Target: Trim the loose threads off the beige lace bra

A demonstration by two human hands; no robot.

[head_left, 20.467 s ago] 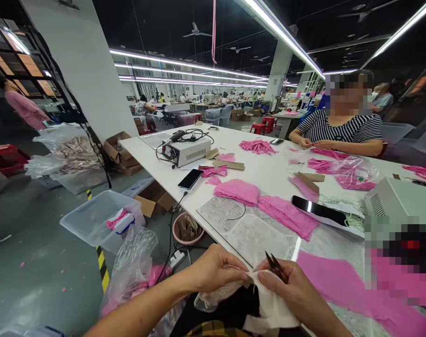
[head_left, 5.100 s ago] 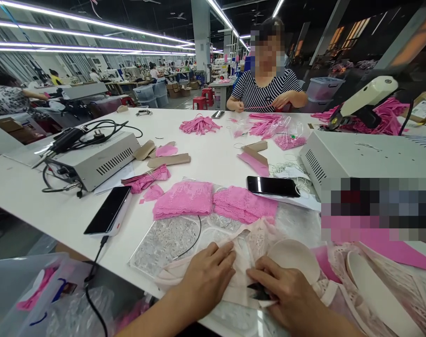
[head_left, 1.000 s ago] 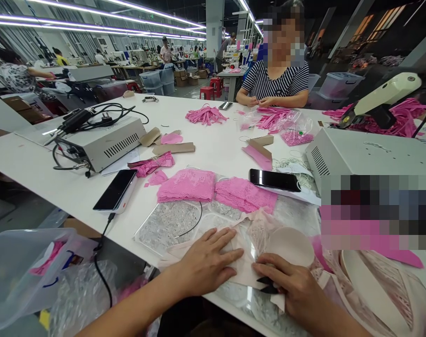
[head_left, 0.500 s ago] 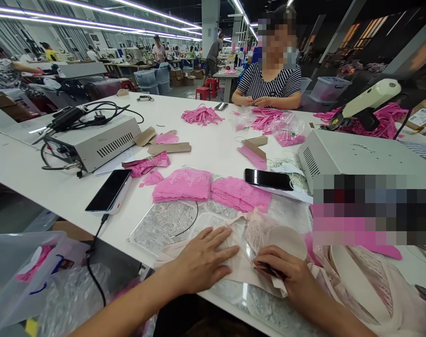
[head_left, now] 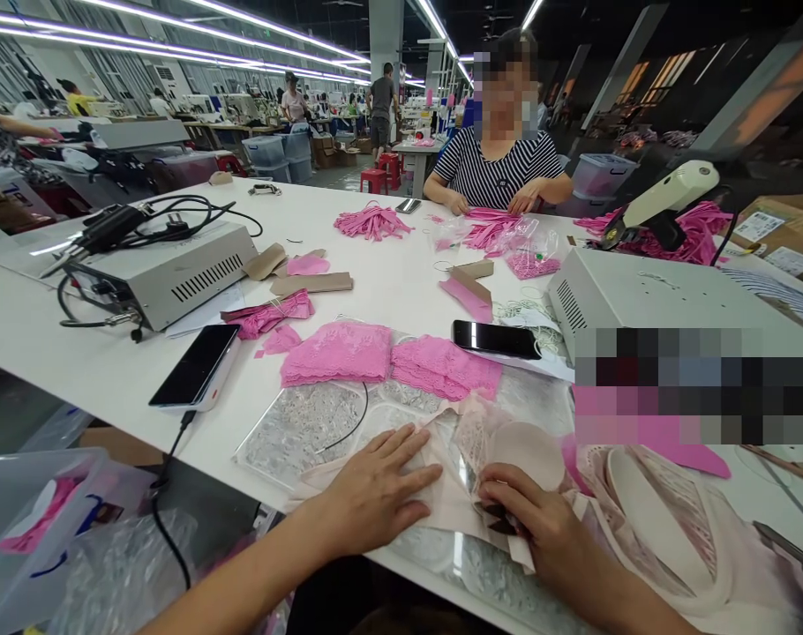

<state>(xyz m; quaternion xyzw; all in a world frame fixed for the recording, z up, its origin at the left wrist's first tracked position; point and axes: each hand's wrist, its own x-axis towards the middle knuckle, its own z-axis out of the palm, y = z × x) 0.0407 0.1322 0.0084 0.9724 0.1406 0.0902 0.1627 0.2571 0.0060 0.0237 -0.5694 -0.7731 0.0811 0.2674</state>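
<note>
A pale beige bra (head_left: pixel 451 503) with a lace strip and a moulded cup (head_left: pixel 524 451) lies on a clear textured mat (head_left: pixel 296 432) at the table's front edge. My left hand (head_left: pixel 381 489) rests flat on its fabric, fingers spread. At the lower edge of the cup, my right hand (head_left: pixel 530 511) is closed around small dark thread snips (head_left: pixel 498 519), largely hidden by the fingers. A narrow beige strip hangs below that hand. More beige bras (head_left: pixel 666 529) are heaped to the right.
Folded pink lace stacks (head_left: pixel 335 353) sit behind the mat. Phones (head_left: pixel 498 339) lie nearby, one on a white charging block (head_left: pixel 206 388). Grey boxes (head_left: pixel 183 273) with cables flank the table. Opposite, a co-worker (head_left: pixel 507 168) handles pink straps (head_left: pixel 491 231). A plastic bin (head_left: pixel 44 547) stands lower left.
The view has shifted slightly. My left hand stays flat, while more of the dark snips shows under my right hand. Across the table, the co-worker's hands have moved apart over the pink straps.
</note>
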